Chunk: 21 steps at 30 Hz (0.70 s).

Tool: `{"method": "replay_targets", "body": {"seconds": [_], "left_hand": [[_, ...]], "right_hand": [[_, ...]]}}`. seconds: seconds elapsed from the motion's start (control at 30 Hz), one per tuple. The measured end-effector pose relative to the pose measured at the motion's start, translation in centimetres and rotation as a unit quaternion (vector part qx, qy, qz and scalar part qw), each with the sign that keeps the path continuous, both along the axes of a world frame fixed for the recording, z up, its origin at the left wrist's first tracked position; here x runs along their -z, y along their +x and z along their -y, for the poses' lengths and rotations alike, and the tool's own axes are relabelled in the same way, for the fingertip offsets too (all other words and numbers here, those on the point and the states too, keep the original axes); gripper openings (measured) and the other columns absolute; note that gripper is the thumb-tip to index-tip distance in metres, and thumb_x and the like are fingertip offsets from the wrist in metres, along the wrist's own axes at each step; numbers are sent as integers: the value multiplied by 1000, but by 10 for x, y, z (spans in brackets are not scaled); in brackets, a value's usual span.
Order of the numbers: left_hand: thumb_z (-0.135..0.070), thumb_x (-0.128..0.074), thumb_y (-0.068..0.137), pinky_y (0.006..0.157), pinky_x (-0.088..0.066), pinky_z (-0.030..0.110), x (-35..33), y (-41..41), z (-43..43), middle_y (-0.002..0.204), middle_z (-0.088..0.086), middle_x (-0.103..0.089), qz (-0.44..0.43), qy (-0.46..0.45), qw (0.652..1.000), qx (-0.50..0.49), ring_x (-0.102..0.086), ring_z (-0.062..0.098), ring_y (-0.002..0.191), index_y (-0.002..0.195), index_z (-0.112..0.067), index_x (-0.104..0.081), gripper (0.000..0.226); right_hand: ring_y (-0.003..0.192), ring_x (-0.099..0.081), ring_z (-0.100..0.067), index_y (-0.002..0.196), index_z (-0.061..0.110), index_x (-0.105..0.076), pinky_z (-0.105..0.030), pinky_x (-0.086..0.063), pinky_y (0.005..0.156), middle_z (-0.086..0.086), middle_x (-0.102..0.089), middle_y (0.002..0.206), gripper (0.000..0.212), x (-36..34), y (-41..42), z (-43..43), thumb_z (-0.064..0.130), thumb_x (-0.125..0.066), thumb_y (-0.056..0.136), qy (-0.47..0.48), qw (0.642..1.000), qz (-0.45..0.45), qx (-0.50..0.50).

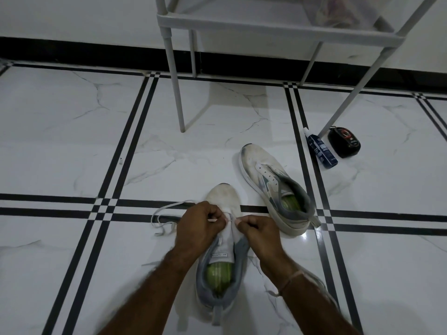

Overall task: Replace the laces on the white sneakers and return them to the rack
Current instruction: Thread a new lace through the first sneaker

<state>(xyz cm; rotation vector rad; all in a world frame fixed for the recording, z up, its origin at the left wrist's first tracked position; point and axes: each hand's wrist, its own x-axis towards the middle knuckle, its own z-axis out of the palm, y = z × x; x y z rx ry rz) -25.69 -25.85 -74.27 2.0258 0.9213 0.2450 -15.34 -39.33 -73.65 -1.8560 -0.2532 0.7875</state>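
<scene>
From my remote seat I see both hands meeting over the near sneaker (223, 195), which stands on the tiled floor (72, 146) at lower centre of the frame with its toe pointing up the picture and its green insole showing in the opening. The left hand (199, 224) has its fingers curled, and thumb and forefinger pinch the stiff tip of a white lace (167, 210). The rest of that lace loops loosely over the floor just left of the toe. The right hand (257, 232) is curled too, its thumb and forefinger nipping the white eyelet edge of the same sneaker, right beside the lace tip. The far sneaker (260, 169) lies unlaced a little to the upper right, apart from the first, with its toe toward the top of the frame. The rack (266, 24) stands along the top edge, and its legs come down to the floor. Near its right leg, at the right of the frame, a blue bottle (320, 149) lies beside a black object (344, 142).
</scene>
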Motion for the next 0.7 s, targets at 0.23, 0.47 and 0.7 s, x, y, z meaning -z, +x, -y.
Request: {"method": "replay_targets", "body": {"seconds": [0.23,0.47,0.7], "left_hand": [[-42,-70,75,76,-53,36,-2,2,9,78,-10,-65,23,7,999,-26,-64,7,80,67,-32,-61,16],[-34,-78,83,72,-46,23,2,4,9,83,-14,-66,11,31,999,3,-62,0,82,82,-25,-74,10],[-26,-76,87,71,-38,9,1,2,10,86,-13,-62,13,39,999,32,-59,2,84,88,-25,-76,1]], "right_hand": [[77,-72,-21,81,15,-80,-42,-59,76,1,-76,75,14,8,-4,3,20,-72,91,9,997,69,-41],[85,-74,-30,96,16,-78,-45,-61,77,-7,-78,86,10,3,-5,7,21,-69,97,54,998,-34,-12],[71,-68,-20,84,14,-75,-39,-57,66,-12,-74,81,8,8,-6,0,8,-74,89,48,997,-44,29]]}}
